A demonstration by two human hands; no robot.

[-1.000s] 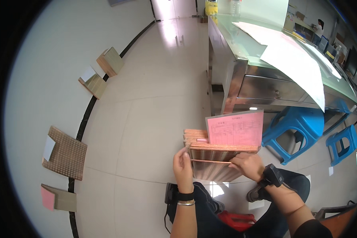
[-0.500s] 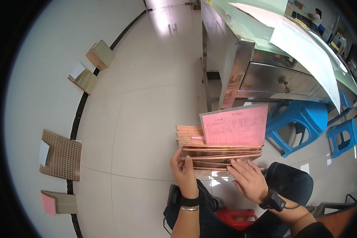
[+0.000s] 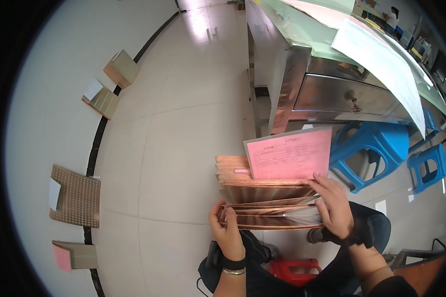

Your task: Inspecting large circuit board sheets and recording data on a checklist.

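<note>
I hold a thick stack of thin copper-coloured sheets [image 3: 262, 193] in front of me, above my lap. My left hand [image 3: 226, 232] grips the stack's near left edge, with the thumb between fanned sheets. My right hand [image 3: 334, 205] holds the right edge, fingers spread over the sheet ends. A pink printed form in a clear sleeve [image 3: 290, 158] lies on top of the stack, by my right hand. The nearest sheets are fanned apart with gaps between them.
A steel table with a drawer [image 3: 332, 94] and a white sheet on top stands ahead on the right. Two blue plastic stools [image 3: 376, 153] sit under it. Board stacks [image 3: 77, 195] lean along the left wall. A red stool [image 3: 295, 272] is below me.
The view has tilted down and closer to the stack. My right hand slid from the top to the right edge, and the near sheets are now fanned apart.
</note>
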